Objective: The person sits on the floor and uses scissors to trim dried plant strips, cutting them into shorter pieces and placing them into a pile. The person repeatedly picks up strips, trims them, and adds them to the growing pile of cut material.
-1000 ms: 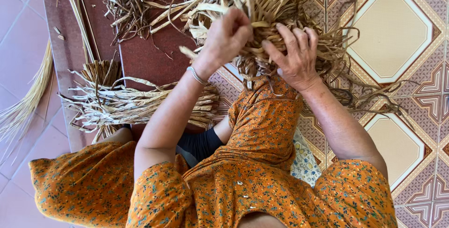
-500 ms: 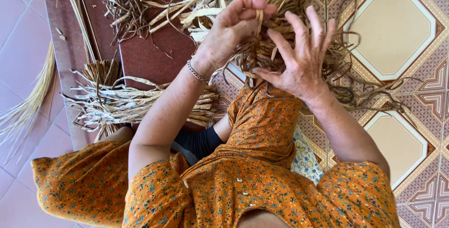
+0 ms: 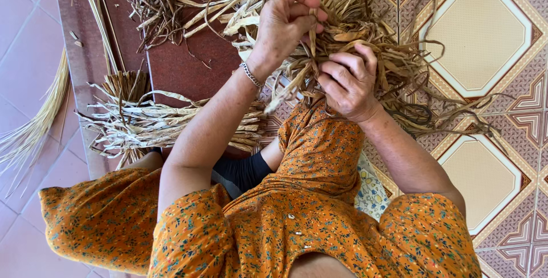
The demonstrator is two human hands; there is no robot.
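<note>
Head view, looking down on a seated person in an orange flowered garment (image 3: 319, 221), working dried plant strips over a patterned tiled floor (image 3: 485, 44); the left hand (image 3: 288, 18) is raised, thumb and fingers pinched shut on a few pale strips drawn up out of the tangled heap of dried strips (image 3: 377, 38), a thin silver bracelet (image 3: 250, 75) circling the wrist; the right hand (image 3: 348, 84) sits just below and beside the left, fingers curled and closed round a thick tuft of the same heap, knuckles toward the camera; the two hands are close together but not touching, strips running between them; the heap lies ahead of the raised knee, spilling from a dark red-brown mat (image 3: 188, 67) onto the tiles at the person's right, with darker curled strands trailing outward; on the person's left, near the forearm, a flatter bundle of pale strips (image 3: 148, 127) lies across the mat's edge, its ends splayed; farther left, long thin straw-coloured stalks (image 3: 31, 129) rest on plain pink tiles (image 3: 23, 21), well apart from both hands; a patch of pale printed cloth (image 3: 372, 189) shows beneath the right elbow.
</note>
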